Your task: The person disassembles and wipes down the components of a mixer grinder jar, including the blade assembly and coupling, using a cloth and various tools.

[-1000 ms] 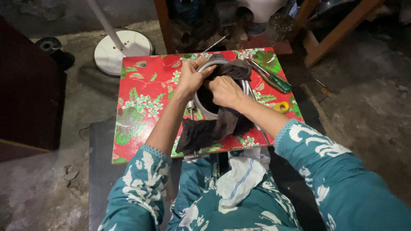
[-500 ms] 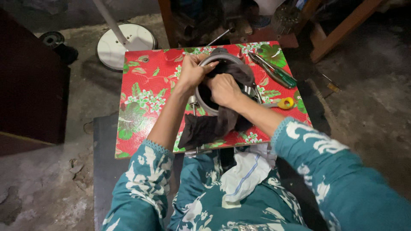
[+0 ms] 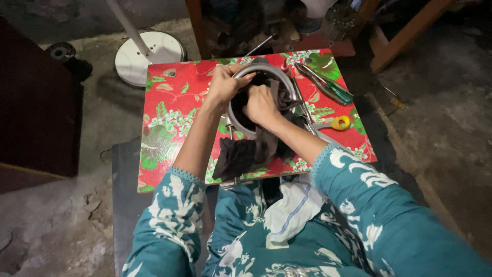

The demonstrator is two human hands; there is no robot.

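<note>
1. Your left hand (image 3: 224,84) grips the rim of the grey hoop (image 3: 241,74), fingers curled over its far-left edge.
2. Your right hand (image 3: 261,105) sits inside the hoop, fingers clenched on the dark cloth (image 3: 246,151) and pressing it down.
3. The cloth fills the hoop beneath your right fingers and trails toward you, past your right wrist, to the near edge of the table (image 3: 171,107).
4. Scissors with yellow handles (image 3: 338,123) lie just right of your right forearm.
5. A green-handled screwdriver (image 3: 328,87) lies beyond the scissors, well right of your fingers.
</note>
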